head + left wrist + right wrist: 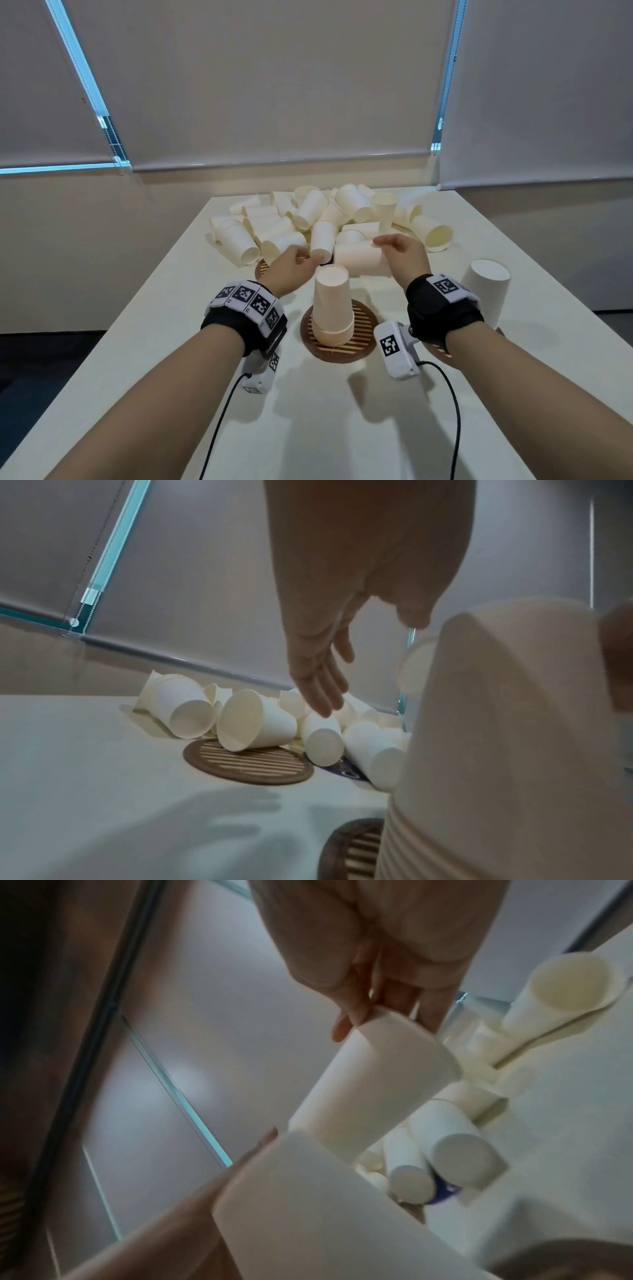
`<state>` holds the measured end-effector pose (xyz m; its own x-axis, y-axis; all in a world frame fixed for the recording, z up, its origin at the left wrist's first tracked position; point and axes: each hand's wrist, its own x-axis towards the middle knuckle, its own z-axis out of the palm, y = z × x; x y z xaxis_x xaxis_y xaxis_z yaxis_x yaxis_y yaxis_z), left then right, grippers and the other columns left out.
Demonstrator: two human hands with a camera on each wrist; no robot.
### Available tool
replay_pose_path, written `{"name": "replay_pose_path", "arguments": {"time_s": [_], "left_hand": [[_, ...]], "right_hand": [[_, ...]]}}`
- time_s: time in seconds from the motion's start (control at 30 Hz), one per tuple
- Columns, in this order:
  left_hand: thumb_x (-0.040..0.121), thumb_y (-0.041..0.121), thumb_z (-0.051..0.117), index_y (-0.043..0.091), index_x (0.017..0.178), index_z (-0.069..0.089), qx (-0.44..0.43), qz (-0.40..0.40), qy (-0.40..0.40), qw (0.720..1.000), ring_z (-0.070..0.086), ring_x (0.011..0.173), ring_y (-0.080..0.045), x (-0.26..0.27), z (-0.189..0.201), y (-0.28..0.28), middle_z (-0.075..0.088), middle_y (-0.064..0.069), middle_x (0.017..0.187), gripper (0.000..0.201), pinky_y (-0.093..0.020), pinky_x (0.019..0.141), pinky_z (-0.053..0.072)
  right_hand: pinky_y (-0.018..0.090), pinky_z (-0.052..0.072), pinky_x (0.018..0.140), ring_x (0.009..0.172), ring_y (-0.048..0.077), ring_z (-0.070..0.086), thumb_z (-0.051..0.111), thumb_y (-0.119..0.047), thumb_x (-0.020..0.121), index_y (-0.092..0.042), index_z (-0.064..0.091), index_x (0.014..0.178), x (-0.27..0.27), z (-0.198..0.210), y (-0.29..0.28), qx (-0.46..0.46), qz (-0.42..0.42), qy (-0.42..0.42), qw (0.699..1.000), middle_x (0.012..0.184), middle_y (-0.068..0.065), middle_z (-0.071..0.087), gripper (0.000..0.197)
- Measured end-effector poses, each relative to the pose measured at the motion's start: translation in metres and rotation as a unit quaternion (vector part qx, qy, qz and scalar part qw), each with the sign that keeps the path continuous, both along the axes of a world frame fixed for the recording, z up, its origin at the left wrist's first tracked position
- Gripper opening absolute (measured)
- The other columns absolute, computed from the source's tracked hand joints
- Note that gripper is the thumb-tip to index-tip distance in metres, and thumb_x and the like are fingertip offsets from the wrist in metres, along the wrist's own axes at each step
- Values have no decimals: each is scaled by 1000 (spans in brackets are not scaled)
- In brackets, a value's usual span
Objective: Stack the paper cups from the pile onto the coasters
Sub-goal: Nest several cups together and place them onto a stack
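Observation:
A loose pile of white paper cups lies at the far middle of the table. A stack of upside-down cups stands on a brown slatted coaster between my wrists. My right hand holds one paper cup on its side just beyond that stack; in the right wrist view its fingertips pinch the cup's base end. My left hand reaches into the pile's near edge with straight fingers, gripping nothing. A second coaster lies below it, with one cup overlapping its far edge.
Another upside-down cup stack stands at the right of the table. A small purple item lies under the nearest cups of the pile. Camera cables trail from both wrists across the near table.

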<state>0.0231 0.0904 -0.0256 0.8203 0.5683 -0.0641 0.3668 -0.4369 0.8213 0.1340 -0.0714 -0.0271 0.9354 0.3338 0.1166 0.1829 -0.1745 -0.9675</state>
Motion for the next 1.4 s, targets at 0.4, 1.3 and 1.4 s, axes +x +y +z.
{"name": "replay_pose_path", "arguments": {"time_s": [0.4, 1.3, 1.4], "left_hand": [[81, 49, 67, 19, 115, 53, -53, 79, -153, 984, 61, 104, -26, 30, 2, 19, 58, -1, 111, 48, -45, 86, 55], [79, 39, 72, 20, 114, 59, -78, 72, -206, 973, 62, 99, -20, 36, -27, 64, 61, 0, 108, 41, -18, 60, 48], [79, 39, 72, 24, 111, 60, -83, 70, -227, 968, 64, 101, -26, 36, -18, 58, 62, -1, 110, 37, -23, 65, 48]], "right_hand": [[37, 48, 94, 99, 26, 63, 47, -24, 94, -18, 54, 119, 32, 6, 50, -22, 17, 14, 1000, 115, 10, 66, 27], [42, 45, 99, 106, 36, 61, 58, -29, 85, -3, 66, 108, 86, -8, 95, -432, 41, -72, 898, 110, 13, 67, 36], [37, 48, 87, 103, 37, 59, 46, -23, 94, 5, 60, 113, 84, 19, 82, -289, -12, -16, 957, 105, 19, 62, 37]]}}
